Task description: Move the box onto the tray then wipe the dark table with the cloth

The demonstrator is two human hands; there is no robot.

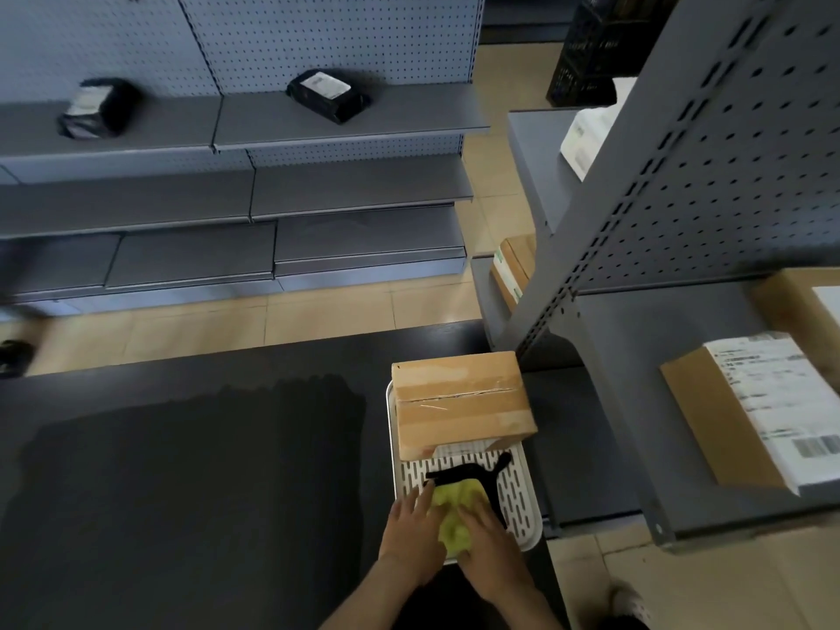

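Note:
A taped cardboard box (459, 402) rests on the far half of a white slotted tray (520, 502), which stands at the right end of the dark table (191, 470). A yellow-green cloth (454, 516) with black trim lies on the tray's near half. My left hand (411, 534) and my right hand (488, 545) both press on the cloth from either side, fingers curled around it. A broad darker patch marks the table's left and middle.
Grey metal shelving (354, 115) stands across the aisle with two black parcels. A second shelf unit (636, 247) rises at the right, holding labelled cardboard boxes (745, 411). Tiled floor lies between. The table's far edge runs just behind the box.

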